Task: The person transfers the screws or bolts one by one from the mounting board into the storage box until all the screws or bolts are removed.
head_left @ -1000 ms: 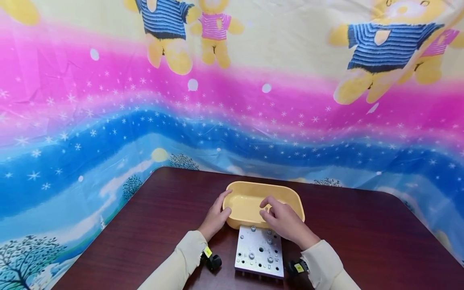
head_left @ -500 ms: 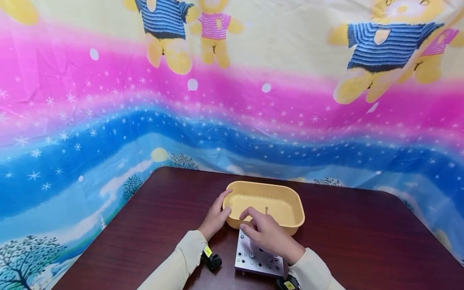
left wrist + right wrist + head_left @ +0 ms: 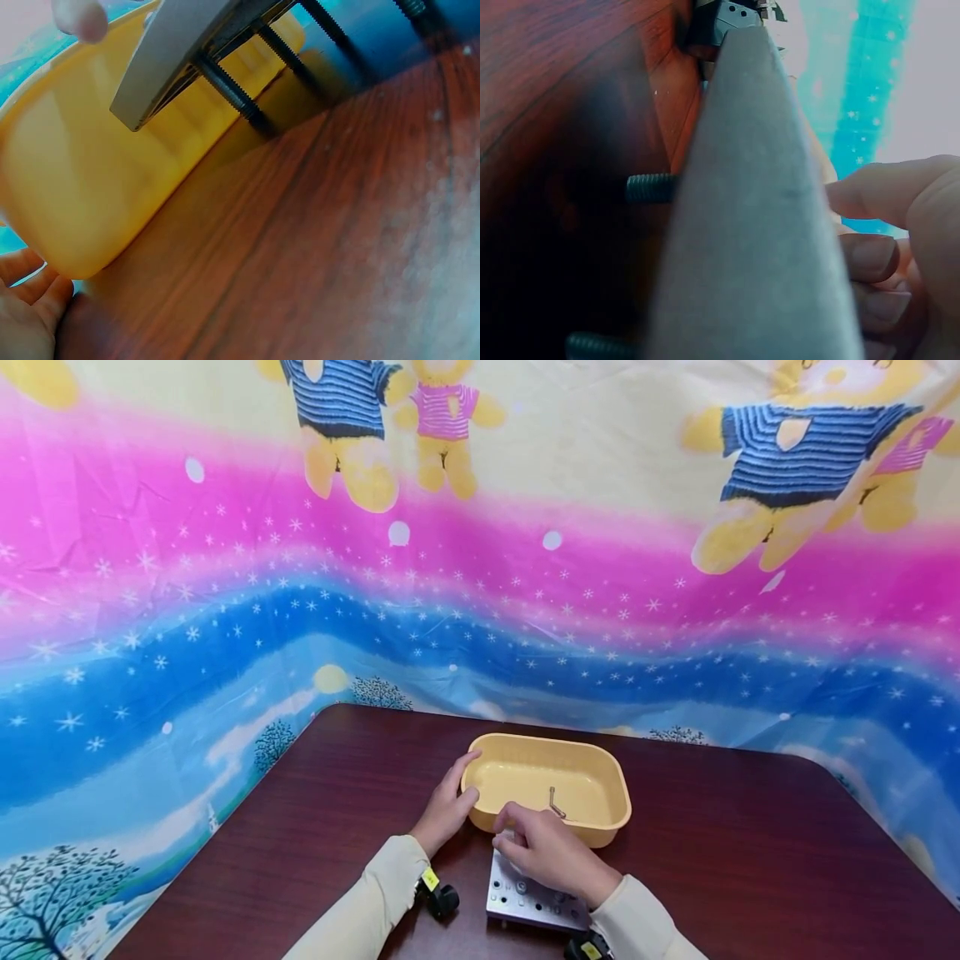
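The left hand point(image 3: 446, 810) holds the left end of a yellow plastic tray point(image 3: 615, 777), with thumb and index finger spread along its rim. Two small bolts point(image 3: 552, 797) lie inside the tray near its front wall. Over the far part of a silver metal plate point(image 3: 517, 906) is the right hand point(image 3: 551, 852), thumb and index finger bent toward its far left corner. No object shows between those fingers. The right wrist view catches the right hand's thumb point(image 3: 881, 191) beside the plate's edge point(image 3: 750, 195). Threaded bolt shanks point(image 3: 229, 88) stick out beneath the plate.
The plate stands raised on its bolts just in front of the tray, on a dark red-brown wooden table point(image 3: 360, 777). A printed cloth point(image 3: 480, 610) with bears and snowflakes hangs behind the table. Each wrist carries a small black camera point(image 3: 444, 902).
The right hand has moved from over the tray toward the person and left, to above the plate. The bolts in the tray have come into view. The left hand has stayed on the tray.
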A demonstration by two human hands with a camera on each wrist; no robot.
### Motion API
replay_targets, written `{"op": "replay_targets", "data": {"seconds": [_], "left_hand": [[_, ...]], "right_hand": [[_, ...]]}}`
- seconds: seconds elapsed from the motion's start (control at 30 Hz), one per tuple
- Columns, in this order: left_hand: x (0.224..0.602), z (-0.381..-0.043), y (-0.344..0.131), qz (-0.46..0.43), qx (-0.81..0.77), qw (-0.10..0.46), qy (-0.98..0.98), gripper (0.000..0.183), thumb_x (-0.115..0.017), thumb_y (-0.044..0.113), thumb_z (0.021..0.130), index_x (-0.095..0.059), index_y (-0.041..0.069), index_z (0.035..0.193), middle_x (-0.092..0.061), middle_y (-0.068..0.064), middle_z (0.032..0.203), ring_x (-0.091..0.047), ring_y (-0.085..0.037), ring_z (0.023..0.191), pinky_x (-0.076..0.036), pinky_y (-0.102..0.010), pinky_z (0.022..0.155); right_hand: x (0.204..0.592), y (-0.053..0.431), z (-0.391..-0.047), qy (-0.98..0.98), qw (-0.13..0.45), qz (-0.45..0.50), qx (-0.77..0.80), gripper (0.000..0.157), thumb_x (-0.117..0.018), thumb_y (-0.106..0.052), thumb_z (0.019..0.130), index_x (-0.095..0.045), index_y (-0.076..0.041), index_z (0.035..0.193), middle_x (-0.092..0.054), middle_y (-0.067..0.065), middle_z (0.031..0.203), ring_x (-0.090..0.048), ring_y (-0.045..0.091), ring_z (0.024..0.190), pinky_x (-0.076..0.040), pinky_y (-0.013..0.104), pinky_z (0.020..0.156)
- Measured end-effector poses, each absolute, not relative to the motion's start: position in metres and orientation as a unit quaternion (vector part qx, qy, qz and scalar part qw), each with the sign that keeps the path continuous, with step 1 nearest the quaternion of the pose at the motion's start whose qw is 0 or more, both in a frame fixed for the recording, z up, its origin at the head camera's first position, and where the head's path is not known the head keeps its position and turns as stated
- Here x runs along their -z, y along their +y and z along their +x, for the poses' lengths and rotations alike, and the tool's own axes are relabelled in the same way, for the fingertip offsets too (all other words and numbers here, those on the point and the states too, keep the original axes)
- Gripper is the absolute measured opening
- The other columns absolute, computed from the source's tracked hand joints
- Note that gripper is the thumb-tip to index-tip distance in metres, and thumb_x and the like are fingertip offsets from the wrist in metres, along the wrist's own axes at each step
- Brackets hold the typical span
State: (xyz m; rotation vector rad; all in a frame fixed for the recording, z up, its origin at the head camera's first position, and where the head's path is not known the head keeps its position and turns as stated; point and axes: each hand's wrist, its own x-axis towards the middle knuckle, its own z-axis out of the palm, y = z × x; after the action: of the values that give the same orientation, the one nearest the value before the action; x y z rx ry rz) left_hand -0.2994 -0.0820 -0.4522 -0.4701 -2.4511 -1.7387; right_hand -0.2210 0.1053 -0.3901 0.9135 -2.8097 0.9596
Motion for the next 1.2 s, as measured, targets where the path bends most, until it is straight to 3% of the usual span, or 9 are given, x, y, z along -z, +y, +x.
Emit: {"op": "replay_targets", "data": {"seconds": [0.07,0.4,0.77,1.2], "left_hand": [[0.4522,-0.2997,-0.0817,-0.156,0.569,0.052,-0.805,0.061,-0.048,0.012,0.088,-0.039,0.028,0.147,-0.036,0.000,0.150,-0.039,-0.022,0.132,-0.033,-0.044,0.104],[0.4538,-0.3007,-0.0822,-0.151,0.569,0.051,-0.807,0.061,-0.048,0.012,0.088,-0.039,0.028,0.147,-0.036,0.001,0.150,-0.039,-0.021,0.132,-0.034,-0.044,0.104],[0.4535,-0.2997,-0.0818,-0.148,0.570,0.058,-0.806,0.060,-0.049,0.011,0.087,-0.041,0.027,0.145,-0.037,0.000,0.150,-0.039,-0.022,0.133,-0.032,-0.044,0.106],[0.4527,-0.2987,-0.0807,-0.149,0.576,0.048,-0.802,0.061,-0.048,0.012,0.088,-0.039,0.026,0.147,-0.035,-0.001,0.151,-0.038,-0.021,0.134,-0.033,-0.045,0.106]], "right_hand": [[0.3909,0.1063,-0.2206,-0.906,0.018,0.300,-0.299,0.007,-0.064,-0.020,0.090,-0.060,-0.016,0.094,-0.047,-0.011,0.058,-0.042,0.002,0.050,-0.037,0.023,0.049],[0.3900,0.1058,-0.2192,-0.916,-0.008,0.287,-0.280,0.011,-0.065,-0.022,0.089,-0.058,-0.016,0.094,-0.049,-0.010,0.063,-0.044,0.003,0.054,-0.038,0.024,0.051],[0.3916,0.1062,-0.2174,-0.911,0.007,0.300,-0.282,0.010,-0.064,-0.017,0.088,-0.055,-0.018,0.085,-0.046,-0.012,0.058,-0.041,0.000,0.050,-0.034,0.021,0.048],[0.3923,0.1078,-0.2186,-0.919,0.010,0.294,-0.264,0.008,-0.059,-0.020,0.093,-0.054,-0.017,0.088,-0.046,-0.012,0.062,-0.042,0.002,0.055,-0.036,0.022,0.052]]}}
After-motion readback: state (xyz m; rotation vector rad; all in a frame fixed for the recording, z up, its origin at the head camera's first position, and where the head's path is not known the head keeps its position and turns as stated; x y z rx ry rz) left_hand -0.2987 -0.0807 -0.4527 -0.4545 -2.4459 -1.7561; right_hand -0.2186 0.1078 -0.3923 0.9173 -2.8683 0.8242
